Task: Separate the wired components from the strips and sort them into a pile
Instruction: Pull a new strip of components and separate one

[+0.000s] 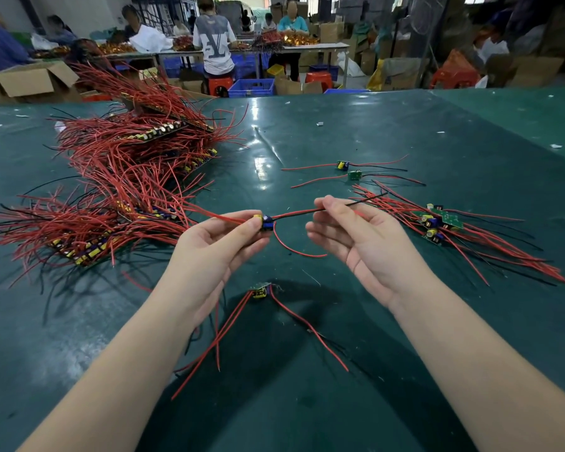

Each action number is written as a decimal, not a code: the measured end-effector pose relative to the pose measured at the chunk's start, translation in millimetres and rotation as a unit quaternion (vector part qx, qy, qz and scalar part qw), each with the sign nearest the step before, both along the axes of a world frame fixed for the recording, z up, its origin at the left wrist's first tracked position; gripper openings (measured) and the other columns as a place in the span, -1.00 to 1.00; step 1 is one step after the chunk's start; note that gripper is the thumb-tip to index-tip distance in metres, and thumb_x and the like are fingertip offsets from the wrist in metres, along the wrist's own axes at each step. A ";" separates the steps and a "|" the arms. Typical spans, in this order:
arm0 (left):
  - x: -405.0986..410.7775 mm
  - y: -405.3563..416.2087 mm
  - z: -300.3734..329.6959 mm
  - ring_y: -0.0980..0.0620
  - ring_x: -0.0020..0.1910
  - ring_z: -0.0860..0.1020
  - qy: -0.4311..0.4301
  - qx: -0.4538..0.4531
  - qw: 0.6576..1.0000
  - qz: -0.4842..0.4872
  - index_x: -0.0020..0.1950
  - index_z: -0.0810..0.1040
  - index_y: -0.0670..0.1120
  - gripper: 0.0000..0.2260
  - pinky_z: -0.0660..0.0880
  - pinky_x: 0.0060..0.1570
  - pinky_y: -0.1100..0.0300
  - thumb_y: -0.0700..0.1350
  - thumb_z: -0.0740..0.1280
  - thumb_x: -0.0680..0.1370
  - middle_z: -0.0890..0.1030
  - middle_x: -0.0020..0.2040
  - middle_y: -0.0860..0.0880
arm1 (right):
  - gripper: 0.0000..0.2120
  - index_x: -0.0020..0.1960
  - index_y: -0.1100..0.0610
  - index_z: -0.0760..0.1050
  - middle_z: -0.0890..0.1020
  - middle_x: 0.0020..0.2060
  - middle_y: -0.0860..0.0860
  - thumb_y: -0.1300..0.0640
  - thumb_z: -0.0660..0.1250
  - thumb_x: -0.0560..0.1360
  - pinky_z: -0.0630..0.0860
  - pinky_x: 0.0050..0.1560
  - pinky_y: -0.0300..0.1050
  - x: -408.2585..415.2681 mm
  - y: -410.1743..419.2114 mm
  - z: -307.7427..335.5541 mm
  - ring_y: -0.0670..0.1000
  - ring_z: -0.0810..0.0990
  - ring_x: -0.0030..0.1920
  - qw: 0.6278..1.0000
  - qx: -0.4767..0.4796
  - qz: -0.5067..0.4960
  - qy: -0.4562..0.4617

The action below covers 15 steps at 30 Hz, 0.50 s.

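The left hand (224, 236) pinches one wired component (264, 221) above the green surface (405, 132); the right hand (349, 233) pinches its wires (294, 213) between thumb and finger.

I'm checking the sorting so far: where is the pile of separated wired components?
In the head view, the pile of small green circuit boards with red and black wires lies on the dark green table, just beyond the right hand.

"lv" on person's shirt (213, 44)
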State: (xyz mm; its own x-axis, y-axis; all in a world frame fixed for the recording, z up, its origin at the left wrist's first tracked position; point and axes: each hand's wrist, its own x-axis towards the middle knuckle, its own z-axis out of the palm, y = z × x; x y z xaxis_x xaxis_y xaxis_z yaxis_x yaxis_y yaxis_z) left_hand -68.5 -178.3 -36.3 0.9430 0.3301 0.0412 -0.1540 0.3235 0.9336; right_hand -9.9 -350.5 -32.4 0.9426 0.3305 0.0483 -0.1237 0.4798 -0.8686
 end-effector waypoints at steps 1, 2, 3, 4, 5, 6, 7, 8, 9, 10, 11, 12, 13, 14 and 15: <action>0.2 0.1 0.4 0.05 -0.13 0.67 0.000 -0.003 1.000 0.001 0.00 0.61 -0.26 -0.88 0.58 -0.13 0.31 -0.30 0.32 0.51 0.69 -0.15 -0.12 | -0.87 -0.21 0.20 0.68 0.68 -0.28 0.10 0.14 0.42 0.36 0.61 -0.21 -0.20 1.7 -1.6 1.0 0.03 0.69 -0.25 1.000 0.001 -0.002 -0.001; 0.2 0.2 0.8 0.05 -0.14 0.66 0.000 -0.006 1.000 0.003 0.01 0.60 -0.26 -0.88 0.58 -0.13 0.31 -0.31 0.32 0.51 0.69 -0.15 -0.11 | -0.86 -0.24 0.19 0.69 0.68 -0.28 0.10 0.13 0.44 0.31 0.61 -0.21 -0.21 3.4 -3.4 1.9 0.03 0.69 -0.25 1.000 0.001 -0.005 -0.002; 0.1 0.1 1.2 0.05 -0.15 0.66 0.000 -0.009 1.000 0.005 0.01 0.60 -0.27 -0.88 0.58 -0.14 0.31 -0.31 0.32 0.52 0.69 -0.16 -0.11 | -0.86 -0.26 0.19 0.70 0.69 -0.27 0.10 0.12 0.45 0.28 0.61 -0.21 -0.21 5.4 -5.3 2.8 0.02 0.69 -0.25 1.000 0.001 -0.007 -0.004; 0.1 0.0 1.6 0.06 -0.15 0.66 0.000 -0.012 1.000 0.006 0.01 0.60 -0.28 -0.88 0.58 -0.14 0.30 -0.32 0.31 0.52 0.69 -0.17 -0.11 | -0.85 -0.26 0.19 0.70 0.69 -0.27 0.10 0.11 0.45 0.27 0.61 -0.20 -0.22 7.4 -7.1 3.2 0.02 0.69 -0.25 1.000 0.002 -0.009 -0.008; 0.0 -0.2 2.0 0.06 -0.16 0.66 0.000 -0.014 1.000 0.008 0.01 0.60 -0.28 -0.89 0.58 -0.14 0.30 -0.32 0.31 0.52 0.69 -0.17 -0.10 | -0.85 -0.26 0.19 0.71 0.70 -0.26 0.10 0.11 0.45 0.27 0.61 -0.19 -0.22 9.4 -8.8 3.6 0.02 0.69 -0.24 1.000 0.001 -0.010 -0.016; -0.1 -0.2 2.3 0.06 -0.16 0.66 0.000 -0.015 1.000 0.009 0.00 0.60 -0.28 -0.89 0.58 -0.14 0.30 -0.32 0.31 0.52 0.69 -0.18 -0.10 | -0.84 -0.25 0.19 0.71 0.70 -0.24 0.10 0.10 0.45 0.27 0.61 -0.17 -0.21 10.9 -10.2 3.8 0.02 0.69 -0.22 1.000 -0.001 -0.011 -0.027; -0.2 0.0 2.7 0.06 -0.17 0.66 0.001 -0.016 1.000 0.011 -0.01 0.60 -0.27 -0.89 0.58 -0.14 0.30 -0.32 0.31 0.52 0.69 -0.18 -0.10 | -0.83 -0.24 0.19 0.71 0.70 -0.24 0.11 0.09 0.46 0.27 0.61 -0.16 -0.20 12.2 -11.2 4.2 0.02 0.69 -0.21 0.999 -0.007 -0.011 -0.039; -0.5 0.4 3.0 0.06 -0.17 0.66 0.001 -0.018 1.000 0.012 -0.01 0.61 -0.27 -0.89 0.58 -0.15 0.31 -0.32 0.31 0.52 0.69 -0.18 -0.10 | -0.83 -0.24 0.19 0.71 0.70 -0.24 0.10 0.09 0.46 0.28 0.61 -0.15 -0.20 13.0 -12.1 4.4 0.03 0.69 -0.21 0.998 -0.015 -0.010 -0.052; -0.5 0.8 3.5 0.05 -0.17 0.66 0.002 -0.020 1.000 0.013 -0.02 0.61 -0.26 -0.89 0.58 -0.15 0.31 -0.31 0.31 0.51 0.69 -0.18 -0.11 | -0.83 -0.24 0.19 0.71 0.71 -0.24 0.10 0.09 0.46 0.28 0.61 -0.15 -0.19 13.5 -12.9 4.8 0.03 0.70 -0.22 0.998 -0.022 -0.008 -0.062; -0.6 1.5 4.0 0.05 -0.17 0.66 0.002 -0.021 1.000 0.013 -0.02 0.61 -0.26 -0.89 0.58 -0.15 0.31 -0.31 0.32 0.51 0.69 -0.17 -0.11 | -0.84 -0.24 0.20 0.70 0.71 -0.25 0.10 0.10 0.46 0.28 0.61 -0.16 -0.20 13.8 -13.7 5.3 0.03 0.70 -0.23 0.997 -0.026 -0.005 -0.068; -0.5 1.9 4.4 0.05 -0.17 0.66 0.002 -0.022 1.000 0.012 -0.02 0.61 -0.25 -0.89 0.58 -0.15 0.31 -0.31 0.32 0.51 0.69 -0.17 -0.11 | -0.84 -0.25 0.20 0.70 0.71 -0.26 0.10 0.11 0.46 0.28 0.61 -0.18 -0.20 14.1 -14.7 6.0 0.02 0.70 -0.24 0.997 -0.027 -0.003 -0.070; -0.5 1.9 4.7 0.05 -0.17 0.66 0.001 -0.022 1.000 0.011 -0.03 0.61 -0.25 -0.90 0.58 -0.15 0.31 -0.30 0.32 0.51 0.68 -0.17 -0.11 | -0.85 -0.25 0.20 0.70 0.71 -0.27 0.10 0.11 0.46 0.27 0.61 -0.21 -0.21 14.3 -15.8 6.8 0.02 0.70 -0.26 0.997 -0.026 -0.003 -0.067; -0.5 1.7 4.8 0.05 -0.18 0.66 0.000 -0.023 1.000 0.009 -0.03 0.61 -0.25 -0.90 0.58 -0.15 0.31 -0.30 0.32 0.51 0.68 -0.18 -0.11 | -0.85 -0.26 0.19 0.70 0.71 -0.28 0.10 0.11 0.47 0.26 0.61 -0.23 -0.22 14.4 -16.7 7.8 0.01 0.70 -0.29 0.998 -0.024 -0.002 -0.060; -0.5 1.4 4.9 0.06 -0.18 0.66 0.000 -0.023 1.000 0.005 -0.03 0.61 -0.25 -0.89 0.58 -0.16 0.32 -0.30 0.31 0.51 0.69 -0.18 -0.10 | -0.86 -0.27 0.19 0.70 0.71 -0.30 0.10 0.12 0.47 0.25 0.60 -0.26 -0.23 14.2 -17.5 8.8 0.00 0.69 -0.31 0.999 -0.022 0.000 -0.049; -0.5 0.9 4.9 0.07 -0.19 0.66 0.001 -0.023 1.000 0.001 -0.03 0.61 -0.25 -0.89 0.58 -0.16 0.32 -0.30 0.31 0.51 0.69 -0.19 -0.10 | -0.86 -0.28 0.18 0.70 0.70 -0.31 0.10 0.12 0.46 0.25 0.60 -0.28 -0.24 13.9 -18.1 9.7 -0.01 0.69 -0.33 0.999 -0.021 0.004 -0.036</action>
State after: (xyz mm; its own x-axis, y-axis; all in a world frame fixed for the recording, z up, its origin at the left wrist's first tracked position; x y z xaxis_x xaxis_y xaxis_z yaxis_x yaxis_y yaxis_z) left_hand -69.0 -177.4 -31.4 0.9423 0.3340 0.0232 -0.1524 0.3661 0.9180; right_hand 4.1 -368.7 -22.7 0.9342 0.3418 0.1024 -0.0634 0.4415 -0.8950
